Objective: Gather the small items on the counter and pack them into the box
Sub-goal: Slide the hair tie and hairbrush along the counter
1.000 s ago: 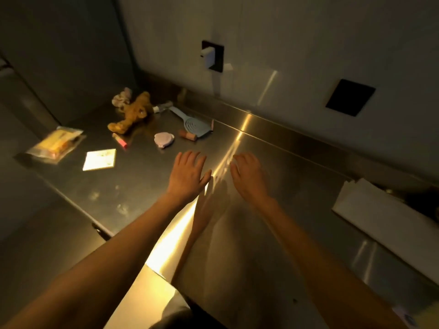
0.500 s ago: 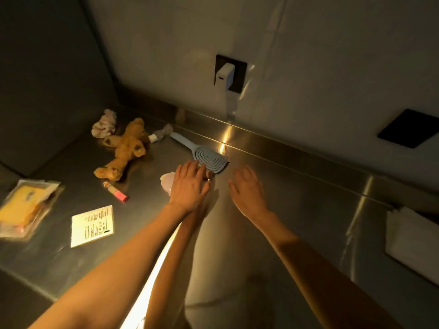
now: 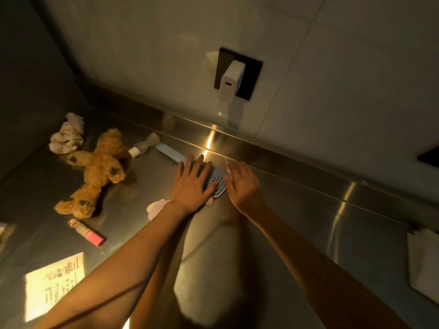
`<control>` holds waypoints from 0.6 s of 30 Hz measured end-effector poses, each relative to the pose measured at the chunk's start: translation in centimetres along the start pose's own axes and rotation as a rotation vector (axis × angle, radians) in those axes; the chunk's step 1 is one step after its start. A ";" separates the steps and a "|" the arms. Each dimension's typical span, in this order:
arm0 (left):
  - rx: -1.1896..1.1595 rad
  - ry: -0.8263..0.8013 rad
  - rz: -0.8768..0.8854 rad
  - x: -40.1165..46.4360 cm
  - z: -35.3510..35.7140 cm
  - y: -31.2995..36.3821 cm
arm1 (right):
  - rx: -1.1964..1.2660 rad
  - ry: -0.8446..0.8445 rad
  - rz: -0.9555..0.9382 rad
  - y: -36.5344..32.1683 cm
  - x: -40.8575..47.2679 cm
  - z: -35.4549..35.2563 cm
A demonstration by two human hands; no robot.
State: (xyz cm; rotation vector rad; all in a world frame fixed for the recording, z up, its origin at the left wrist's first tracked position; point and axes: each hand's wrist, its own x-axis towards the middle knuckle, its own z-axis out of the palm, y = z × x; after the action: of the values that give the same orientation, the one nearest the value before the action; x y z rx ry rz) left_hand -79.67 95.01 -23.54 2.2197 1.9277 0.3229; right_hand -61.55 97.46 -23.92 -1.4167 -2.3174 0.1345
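Note:
A blue-grey hairbrush (image 3: pixel 215 186) lies on the steel counter (image 3: pixel 297 210) by the back ledge, handle pointing left. My left hand (image 3: pixel 192 184) rests flat on the brush head with fingers straight. My right hand (image 3: pixel 240 184) touches the brush's right edge, fingers extended; a small pink piece (image 3: pixel 228 167) shows at its fingertips. A pink round item (image 3: pixel 154 207) lies partly under my left wrist. Further left are a brown teddy bear (image 3: pixel 99 172), a crumpled pink-white cloth (image 3: pixel 67 135), a small white tube (image 3: pixel 142 148) and a pink lip-balm stick (image 3: pixel 88 232).
A printed paper card (image 3: pixel 54 283) lies at the front left in a patch of light. A white flat folded thing (image 3: pixel 422 260) sits at the right edge. A white charger (image 3: pixel 231 79) is plugged into the wall socket above the ledge.
Both hands reached forward across the counter and now lie at the hairbrush. The view came closer to the items and the wall.

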 end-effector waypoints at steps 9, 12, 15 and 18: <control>0.013 0.100 0.011 1.2 1.6 -0.1 | -0.228 -0.064 -0.354 1.0 3.4 1.8; 0.007 0.109 0.017 1.0 1.9 -0.2 | -0.214 -0.142 -0.353 0.7 3.8 1.8; -0.004 0.117 0.015 0.9 1.8 -0.1 | -0.137 -0.095 -0.370 0.6 3.6 1.4; -0.018 0.120 0.012 0.8 1.7 -0.1 | -0.058 -0.013 -0.417 0.5 3.1 1.1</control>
State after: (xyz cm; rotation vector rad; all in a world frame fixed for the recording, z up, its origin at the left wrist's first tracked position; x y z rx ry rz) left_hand -79.19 95.81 -25.18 2.2490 1.9630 0.4834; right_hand -62.76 100.54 -24.17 -0.9284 -2.5870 -0.0471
